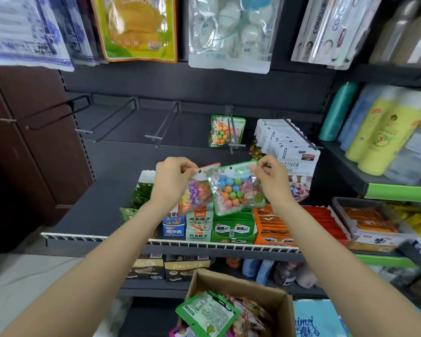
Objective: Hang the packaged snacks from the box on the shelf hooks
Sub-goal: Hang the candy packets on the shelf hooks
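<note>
My left hand [173, 182] pinches the top of an orange-edged candy packet [195, 194] in front of the shelf. My right hand [271, 177] pinches the top right corner of a green-edged packet of coloured candy balls [236, 189], which overlaps the orange one. A matching green packet [225, 131] hangs on a hook [233, 132] on the back panel. Three bare hooks [164, 126] stick out to its left. The open cardboard box [243, 291] with more packets [208, 313] sits below, at the bottom centre.
White snack bags [292, 154] fill the hook at the right. Boxed snacks [233, 226] stand on the shelf behind a white wire rail [170, 243]. Larger bags [136, 27] hang overhead. Bottles [384, 127] line the right shelf. A brown cabinet [22, 147] is at the left.
</note>
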Demonstrator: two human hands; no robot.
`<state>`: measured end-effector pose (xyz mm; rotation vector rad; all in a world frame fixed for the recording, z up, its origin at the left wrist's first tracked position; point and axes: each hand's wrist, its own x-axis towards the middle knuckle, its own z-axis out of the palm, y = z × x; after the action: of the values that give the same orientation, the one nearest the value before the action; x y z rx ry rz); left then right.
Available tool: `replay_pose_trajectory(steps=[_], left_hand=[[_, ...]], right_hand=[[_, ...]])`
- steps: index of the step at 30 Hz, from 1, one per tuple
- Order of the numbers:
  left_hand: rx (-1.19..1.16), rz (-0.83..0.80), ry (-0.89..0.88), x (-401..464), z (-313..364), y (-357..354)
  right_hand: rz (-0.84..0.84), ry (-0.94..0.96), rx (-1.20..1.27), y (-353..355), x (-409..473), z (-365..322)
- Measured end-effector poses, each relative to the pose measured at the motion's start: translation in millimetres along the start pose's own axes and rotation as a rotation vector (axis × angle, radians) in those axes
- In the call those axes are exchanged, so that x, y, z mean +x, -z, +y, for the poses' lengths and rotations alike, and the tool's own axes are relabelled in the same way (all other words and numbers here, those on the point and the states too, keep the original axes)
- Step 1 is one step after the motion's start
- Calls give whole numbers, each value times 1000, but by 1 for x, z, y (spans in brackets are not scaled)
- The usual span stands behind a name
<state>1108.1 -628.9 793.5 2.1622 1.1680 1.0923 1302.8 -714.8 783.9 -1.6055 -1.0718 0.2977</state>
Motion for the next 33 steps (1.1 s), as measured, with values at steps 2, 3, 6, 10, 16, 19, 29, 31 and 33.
replay_pose_trajectory(steps=[2,3,6,10,16,19,29,31,33], left_hand=[[108,38,-2,5,-3,0],[158,57,-11,7,-3,0],[269,87,-57,11,1,0],[322,79,-67,15,5,0],[317,72,-75,19,7,-3],[310,73,-63,22,7,-4],[325,82,-67,28,7,-4],[329,84,-77,29,8,-4],[335,91,-83,30,10,-4]], right_hand=[[34,-14,34,-2,8,-3],[53,-13,48,-5,13,-5],[115,-9,68,-14,23,-7],[178,7,-7,-20,29,-3],[262,29,-60,-22,29,5],[272,54,-54,-23,28,5],[288,112,-89,-23,26,0],[289,115,-99,-23,25,-1],[292,118,-112,-23,26,-2]])
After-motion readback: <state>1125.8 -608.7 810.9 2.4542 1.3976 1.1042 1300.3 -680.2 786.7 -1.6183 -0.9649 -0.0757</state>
